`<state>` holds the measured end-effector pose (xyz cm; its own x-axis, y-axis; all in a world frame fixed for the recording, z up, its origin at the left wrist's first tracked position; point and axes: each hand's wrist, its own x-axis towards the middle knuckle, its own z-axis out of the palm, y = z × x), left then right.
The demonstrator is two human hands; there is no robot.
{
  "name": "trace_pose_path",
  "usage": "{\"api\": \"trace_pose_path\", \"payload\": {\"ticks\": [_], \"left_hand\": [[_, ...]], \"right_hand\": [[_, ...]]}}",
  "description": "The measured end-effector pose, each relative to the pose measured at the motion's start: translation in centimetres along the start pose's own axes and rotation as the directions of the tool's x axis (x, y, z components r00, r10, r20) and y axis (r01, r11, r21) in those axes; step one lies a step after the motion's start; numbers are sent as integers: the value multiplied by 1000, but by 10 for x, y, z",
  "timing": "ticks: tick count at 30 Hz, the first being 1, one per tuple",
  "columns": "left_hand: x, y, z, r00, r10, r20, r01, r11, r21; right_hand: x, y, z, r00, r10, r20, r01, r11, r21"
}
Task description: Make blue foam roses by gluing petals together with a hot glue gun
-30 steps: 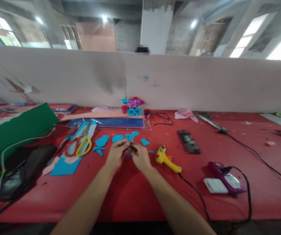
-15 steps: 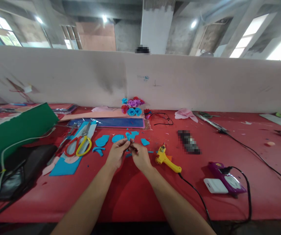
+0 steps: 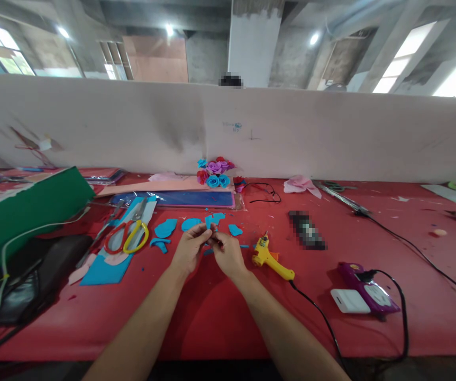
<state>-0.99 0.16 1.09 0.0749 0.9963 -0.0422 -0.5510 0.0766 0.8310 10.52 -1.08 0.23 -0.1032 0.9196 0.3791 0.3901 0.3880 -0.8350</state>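
Fingertips of the left hand [image 3: 190, 247] pinch a small blue piece [image 3: 209, 220] above the red worktop [image 3: 208, 328]. Right hand [image 3: 228, 254] has its fingers drawn together alongside; whether it grips the piece cannot be told. Blue cutouts [image 3: 166, 228] lie near; yellow glue gun [image 3: 270, 259] rests right, scissors [image 3: 136, 221] left.

Smooth red bench [image 3: 208, 328] with a soft sheen. Matt, papery-looking blue pieces [image 3: 166, 228]. Scissors [image 3: 130, 233] with metal blades and smooth plastic handles. Yellow glue gun [image 3: 268, 257] of smooth plastic. Shiny clear film [image 3: 128, 199] around a dark blue sheet [image 3: 196, 199]. Matt, smudged partition [image 3: 133, 127].
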Motion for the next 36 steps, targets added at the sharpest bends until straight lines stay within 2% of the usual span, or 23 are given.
{"api": "trace_pose_path", "payload": {"ticks": [9,20,36], "left_hand": [[1,0,-3,998,19,66,-27,992,120],[2,-1,-3,999,-3,44,2,1000,24],[3,-4,-6,998,43,41,-48,992,114]], "right_hand": [[0,-3,0,999,36,-4,-36,998,45],[-1,1,2,1000,28,7,-28,999,24],[-1,1,4,1000,17,7,-17,1000,22]]}}
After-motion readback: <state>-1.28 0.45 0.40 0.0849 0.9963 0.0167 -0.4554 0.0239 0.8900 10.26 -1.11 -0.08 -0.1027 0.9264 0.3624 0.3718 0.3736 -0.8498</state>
